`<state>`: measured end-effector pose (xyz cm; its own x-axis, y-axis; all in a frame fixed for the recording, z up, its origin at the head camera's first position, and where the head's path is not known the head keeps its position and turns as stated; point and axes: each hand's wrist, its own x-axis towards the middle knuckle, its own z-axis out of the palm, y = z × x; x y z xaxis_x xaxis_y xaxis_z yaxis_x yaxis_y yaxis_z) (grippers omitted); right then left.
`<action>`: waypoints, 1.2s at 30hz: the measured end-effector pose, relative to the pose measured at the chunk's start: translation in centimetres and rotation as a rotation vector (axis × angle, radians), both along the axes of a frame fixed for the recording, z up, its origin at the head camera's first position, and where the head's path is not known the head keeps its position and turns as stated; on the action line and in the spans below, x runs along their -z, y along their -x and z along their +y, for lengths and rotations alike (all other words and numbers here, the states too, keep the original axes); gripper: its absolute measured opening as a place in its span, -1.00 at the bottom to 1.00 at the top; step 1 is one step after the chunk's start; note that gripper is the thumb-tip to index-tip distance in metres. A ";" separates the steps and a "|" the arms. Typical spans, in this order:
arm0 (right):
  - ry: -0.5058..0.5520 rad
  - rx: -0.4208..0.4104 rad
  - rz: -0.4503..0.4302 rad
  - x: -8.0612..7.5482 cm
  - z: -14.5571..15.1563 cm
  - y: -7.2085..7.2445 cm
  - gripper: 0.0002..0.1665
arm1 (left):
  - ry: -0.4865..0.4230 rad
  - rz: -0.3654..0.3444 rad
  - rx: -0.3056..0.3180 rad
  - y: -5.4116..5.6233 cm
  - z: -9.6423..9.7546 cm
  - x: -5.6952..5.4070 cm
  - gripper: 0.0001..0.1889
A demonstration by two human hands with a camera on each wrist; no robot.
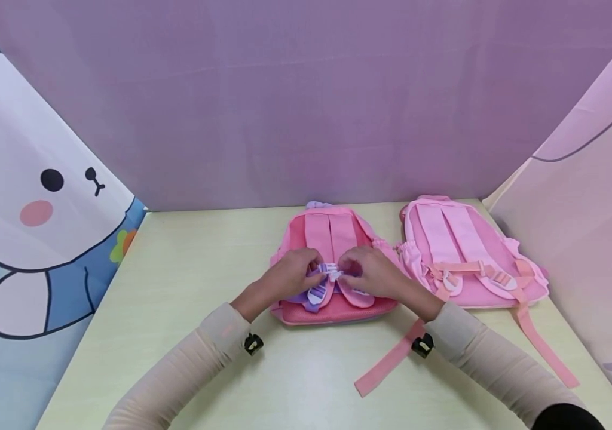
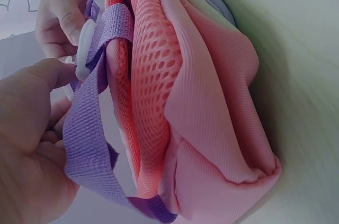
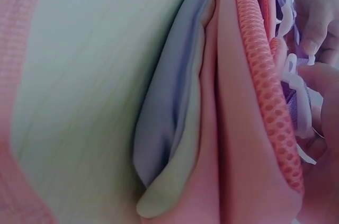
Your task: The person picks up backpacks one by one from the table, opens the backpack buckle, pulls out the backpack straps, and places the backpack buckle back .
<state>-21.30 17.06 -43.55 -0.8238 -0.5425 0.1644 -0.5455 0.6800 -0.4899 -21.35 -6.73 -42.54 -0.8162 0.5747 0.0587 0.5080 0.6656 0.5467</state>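
A pink backpack (image 1: 317, 313) with purple straps lies strap side up on the table. Over its middle, both hands meet at a white plastic buckle (image 1: 331, 272). My left hand (image 1: 296, 273) pinches the buckle from the left, thumb and fingertips at its edge. From the opposite side my right hand (image 1: 373, 273) pinches it too. A purple strap (image 2: 85, 134) loops down beside the left palm in the left wrist view. White strap adjusters (image 1: 317, 293) hang on the purple webbing below the hands. Fingers partly hide the buckle.
A second pink backpack (image 1: 473, 257) lies close on the right, its peach straps buckled across the front. One loose peach strap end (image 1: 383, 367) trails under the right wrist; another strap end (image 1: 545, 346) hangs toward the right edge. A purple partition (image 1: 306, 107) stands behind.
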 end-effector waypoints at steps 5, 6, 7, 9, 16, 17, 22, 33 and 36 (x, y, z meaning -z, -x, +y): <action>0.017 0.000 0.009 -0.4 -0.3 -0.2 -0.65 | -0.005 0.010 0.013 0.1 0.2 0.0 -0.77; 0.019 -0.003 0.013 -0.5 -0.4 -0.2 -0.65 | -0.004 0.019 0.018 0.1 0.3 0.1 -0.77; 0.020 -0.007 0.019 -0.6 -0.5 -0.2 -0.64 | -0.005 0.024 0.021 0.1 0.3 0.1 -0.77; 0.021 -0.015 0.027 -0.8 -0.7 -0.3 -0.64 | -0.003 0.037 0.028 0.1 0.4 0.2 -0.77; 0.000 -0.031 0.042 -1.3 -1.4 -0.3 -0.70 | -0.005 0.067 0.044 0.0 0.5 0.1 -0.75; -0.005 -0.029 0.040 -1.4 -1.5 -0.3 -0.70 | -0.003 0.070 0.046 0.0 0.5 0.0 -0.75; -0.023 -0.020 0.041 -1.6 -1.7 -0.4 -0.70 | 0.013 0.051 0.039 0.0 0.6 -0.2 -0.72; -0.023 -0.001 0.028 -1.6 -1.6 -0.4 -0.75 | 0.026 -0.052 0.018 0.1 0.3 -0.1 -0.67; -0.017 -0.001 0.024 -1.7 -1.5 -0.5 -0.75 | 0.005 -0.103 0.012 0.1 0.0 -0.3 -0.73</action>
<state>-20.82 15.57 -41.89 -0.8191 -0.5464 0.1746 -0.5577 0.6877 -0.4648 -21.50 -6.70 -42.24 -0.8108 0.5847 -0.0285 0.4572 0.6628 0.5930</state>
